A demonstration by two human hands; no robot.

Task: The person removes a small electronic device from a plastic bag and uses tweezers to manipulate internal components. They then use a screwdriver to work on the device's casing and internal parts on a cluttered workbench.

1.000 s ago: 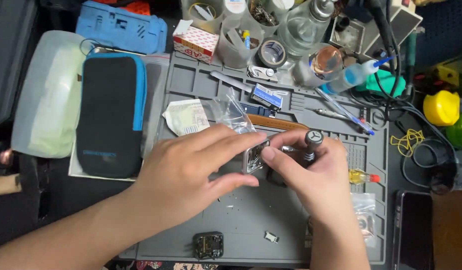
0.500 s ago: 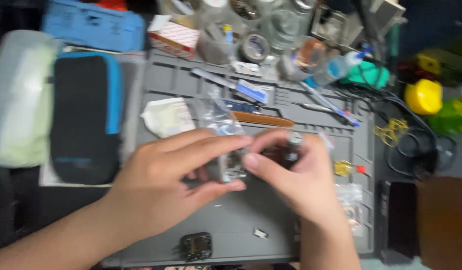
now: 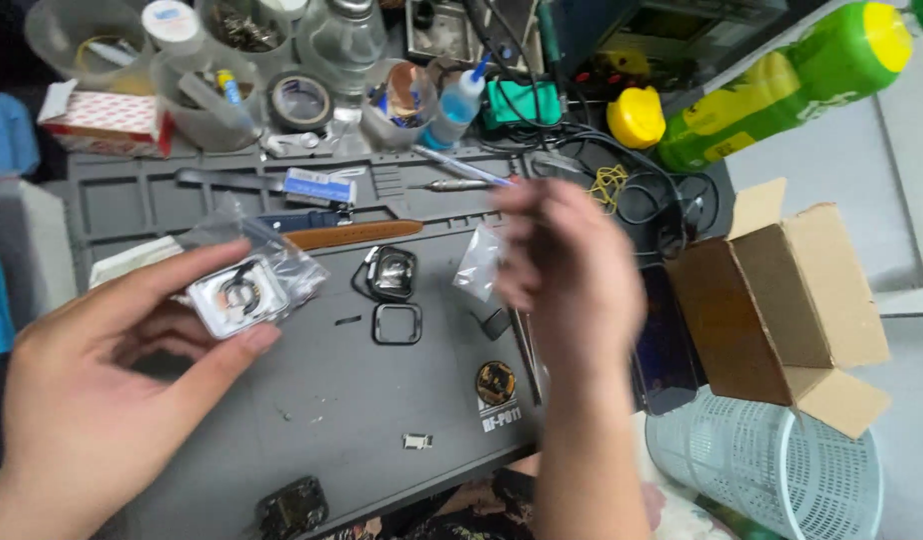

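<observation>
My left hand [image 3: 112, 390] holds a small square watch body [image 3: 237, 296] with a silver rim between thumb and fingers, over the left part of the grey work mat [image 3: 332, 400]. A crumpled clear bag [image 3: 287, 262] lies just behind it. My right hand [image 3: 567, 270] is blurred, raised above the mat's right side, next to a small clear plastic bag [image 3: 479, 262]; whether it holds anything is unclear. Between the hands, a black watch case [image 3: 393, 272] and a black square frame [image 3: 397, 323] lie on the mat.
A brown strap [image 3: 352, 235], tweezers [image 3: 527, 350] and a small metal part [image 3: 418, 440] lie on the mat. Cups, a tape roll [image 3: 300, 100] and bottles crowd the back. An open cardboard box [image 3: 782, 300], a white mesh basket [image 3: 772, 470] and a dark phone [image 3: 667, 340] are at the right.
My hands have come apart. The right hand has swung up and to the right, away from the watch body, which stays in the left hand. The view has shifted right.
</observation>
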